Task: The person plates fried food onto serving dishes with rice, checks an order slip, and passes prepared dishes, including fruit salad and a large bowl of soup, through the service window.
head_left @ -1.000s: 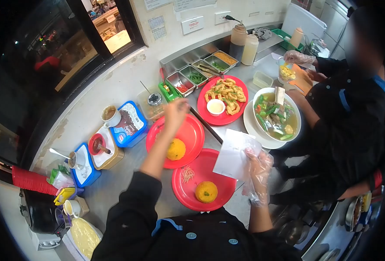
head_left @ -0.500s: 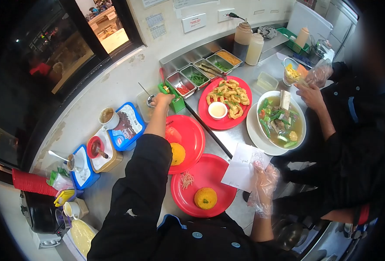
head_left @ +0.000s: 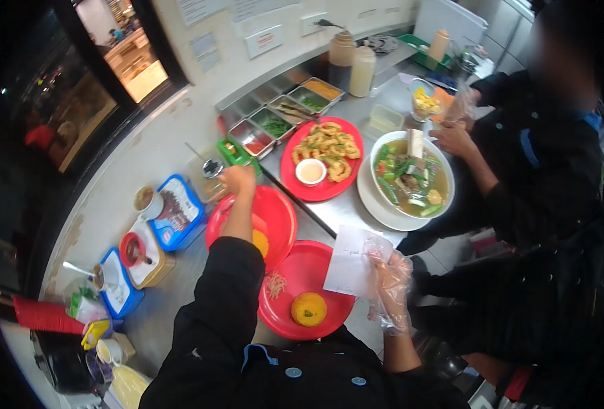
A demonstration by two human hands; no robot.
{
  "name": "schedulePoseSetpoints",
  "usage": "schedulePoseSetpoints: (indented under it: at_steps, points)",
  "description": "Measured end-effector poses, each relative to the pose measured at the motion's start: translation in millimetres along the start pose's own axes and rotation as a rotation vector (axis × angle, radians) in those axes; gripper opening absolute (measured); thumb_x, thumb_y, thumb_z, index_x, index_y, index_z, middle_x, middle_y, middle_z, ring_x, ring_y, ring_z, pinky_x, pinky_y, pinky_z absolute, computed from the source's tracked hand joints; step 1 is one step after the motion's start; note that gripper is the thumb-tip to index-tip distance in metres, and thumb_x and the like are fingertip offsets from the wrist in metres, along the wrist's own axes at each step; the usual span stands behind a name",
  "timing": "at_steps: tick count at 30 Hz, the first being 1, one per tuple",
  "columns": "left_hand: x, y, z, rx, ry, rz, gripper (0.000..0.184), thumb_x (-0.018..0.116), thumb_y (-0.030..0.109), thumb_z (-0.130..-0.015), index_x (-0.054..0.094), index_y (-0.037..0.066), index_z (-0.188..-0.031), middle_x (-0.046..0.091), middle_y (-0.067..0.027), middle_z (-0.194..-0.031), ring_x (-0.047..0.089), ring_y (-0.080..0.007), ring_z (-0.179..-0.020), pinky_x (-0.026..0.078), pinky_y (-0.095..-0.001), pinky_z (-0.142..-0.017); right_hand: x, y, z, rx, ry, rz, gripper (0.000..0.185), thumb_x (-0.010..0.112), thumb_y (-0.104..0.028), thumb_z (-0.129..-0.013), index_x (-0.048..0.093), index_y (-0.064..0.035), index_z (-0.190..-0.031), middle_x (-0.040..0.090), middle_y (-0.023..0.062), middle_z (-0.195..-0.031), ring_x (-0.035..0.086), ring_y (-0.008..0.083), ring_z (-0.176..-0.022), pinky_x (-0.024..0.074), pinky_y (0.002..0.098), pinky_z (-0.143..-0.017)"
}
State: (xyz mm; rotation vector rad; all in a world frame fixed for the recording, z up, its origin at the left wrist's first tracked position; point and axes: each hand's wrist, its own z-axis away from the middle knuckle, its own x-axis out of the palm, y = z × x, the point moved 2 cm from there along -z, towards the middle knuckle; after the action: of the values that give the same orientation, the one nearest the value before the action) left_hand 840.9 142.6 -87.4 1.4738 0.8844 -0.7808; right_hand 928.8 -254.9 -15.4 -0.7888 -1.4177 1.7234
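My right hand, in a clear plastic glove, pinches a white paper slip with handwriting, over the edge of the lower red plate. That plate bears a yellow rice mound and pale shreds. My bare left hand has its fingers drawn together above the rim of the upper red plate, close to the green container. What it holds, if anything, is too small to make out. My left forearm partly hides the upper plate and its yellow mound.
Fried rings lie on a red platter beside a large soup bowl. Metal trays line the back. Blue-rimmed tubs stand left. At the right, a co-worker's hands are near a cup of yellow pieces.
Since half a second ago, my left hand has drawn back a little from the green container toward the upper plate. The paper remains in my right hand. The whole view has shifted.
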Motion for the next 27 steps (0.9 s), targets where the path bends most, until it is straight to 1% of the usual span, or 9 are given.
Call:
schedulePoseSetpoints:
  at_steps: [6, 9, 12, 14, 16, 18, 19, 21, 27]
  points:
    - [12, -7, 4, 0.122, 0.204, -0.107, 0.023, 0.065, 0.025, -0.073, 0.072, 0.005, -0.084, 0.063, -0.0165, -0.095, 0.052, -0.0321, -0.101, 0.038, -0.0453, -0.086, -7, -9, 6, -0.003, 0.025, -0.090, 0.018, 0.065, -0.012, -0.085, 0.067, 0.0007, -0.099, 0.063, -0.0004, -0.081, 0.052, 0.0057, -0.069, 0.0417, 0.0224, -0.059]
    - [26, -25, -15, 0.142, 0.113, -0.186, 0.022, 0.065, 0.026, -0.074, 0.072, 0.008, -0.081, 0.064, -0.0149, -0.093, 0.053, -0.0312, -0.099, 0.039, -0.0457, -0.084, -11, -5, 5, -0.016, 0.033, -0.104, 0.018, 0.065, -0.011, -0.085, 0.067, 0.0011, -0.098, 0.063, 0.0004, -0.081, 0.052, 0.0055, -0.071, 0.0419, 0.0218, -0.061]
    - [-28, 1, 9, 0.196, 0.059, -0.076, 0.020, 0.068, 0.029, -0.073, 0.073, 0.010, -0.077, 0.065, -0.0149, -0.093, 0.054, -0.0304, -0.100, 0.039, -0.0446, -0.086, -12, -4, 5, -0.043, 0.061, -0.048, 0.019, 0.065, -0.011, -0.086, 0.066, 0.0022, -0.098, 0.064, 0.0009, -0.082, 0.053, 0.0055, -0.072, 0.0426, 0.0215, -0.062]
    - [-50, 11, 24, 0.504, -0.031, 0.238, 0.016, 0.072, 0.027, -0.072, 0.073, 0.012, -0.073, 0.064, -0.0149, -0.095, 0.054, -0.0282, -0.102, 0.040, -0.0423, -0.088, -7, -18, 5, -0.120, 0.001, -0.054, 0.016, 0.065, -0.014, -0.085, 0.067, -0.0004, -0.093, 0.060, -0.0023, -0.077, 0.050, 0.0043, -0.066, 0.0395, 0.0206, -0.057]
    - [-101, 37, 83, 0.643, -0.444, 0.691, 0.016, 0.073, 0.025, -0.075, 0.073, 0.009, -0.075, 0.061, -0.0127, -0.100, 0.053, -0.0239, -0.104, 0.041, -0.0384, -0.090, -2, -23, 3, -0.115, -0.038, -0.100, 0.016, 0.065, -0.012, -0.085, 0.066, 0.0005, -0.095, 0.062, -0.0009, -0.080, 0.052, 0.0050, -0.069, 0.0412, 0.0207, -0.060]
    - [-145, 52, 136, 0.609, -0.886, 0.945, 0.015, 0.071, 0.019, -0.079, 0.071, 0.005, -0.082, 0.058, -0.0098, -0.107, 0.054, -0.0186, -0.104, 0.044, -0.0327, -0.088, 4, -17, 1, -0.162, -0.077, -0.097, 0.013, 0.064, -0.009, -0.085, 0.066, -0.0001, -0.095, 0.064, 0.0015, -0.084, 0.056, 0.0066, -0.073, 0.0441, 0.0210, -0.064]
    - [-158, 54, 152, 0.599, -0.880, 0.945, 0.015, 0.071, 0.019, -0.079, 0.071, 0.005, -0.082, 0.058, -0.0098, -0.107, 0.054, -0.0186, -0.104, 0.044, -0.0327, -0.088, 8, -21, 3, -0.156, -0.087, -0.094, 0.013, 0.064, -0.009, -0.085, 0.066, -0.0001, -0.095, 0.064, 0.0015, -0.084, 0.056, 0.0066, -0.073, 0.0441, 0.0210, -0.064]
    - [-173, 55, 176, 0.561, -1.104, 1.041, 0.015, 0.068, 0.015, -0.082, 0.068, 0.002, -0.090, 0.054, -0.0098, -0.115, 0.052, -0.0168, -0.107, 0.043, -0.0328, -0.090, 20, -36, 11, -0.060, -0.133, -0.210, 0.011, 0.065, -0.008, -0.085, 0.066, -0.0012, -0.094, 0.065, 0.0029, -0.086, 0.058, 0.0075, -0.073, 0.0458, 0.0220, -0.063]
    - [-171, 47, 185, 0.472, -1.083, 0.981, 0.013, 0.072, 0.006, -0.078, 0.066, 0.000, -0.088, 0.059, -0.0120, -0.111, 0.059, -0.0141, -0.097, 0.049, -0.0290, -0.083, 40, -50, 25, -0.058, -0.236, -0.297, 0.012, 0.065, -0.009, -0.085, 0.066, -0.0018, -0.094, 0.064, 0.0022, -0.081, 0.057, 0.0062, -0.067, 0.0454, 0.0204, -0.058]
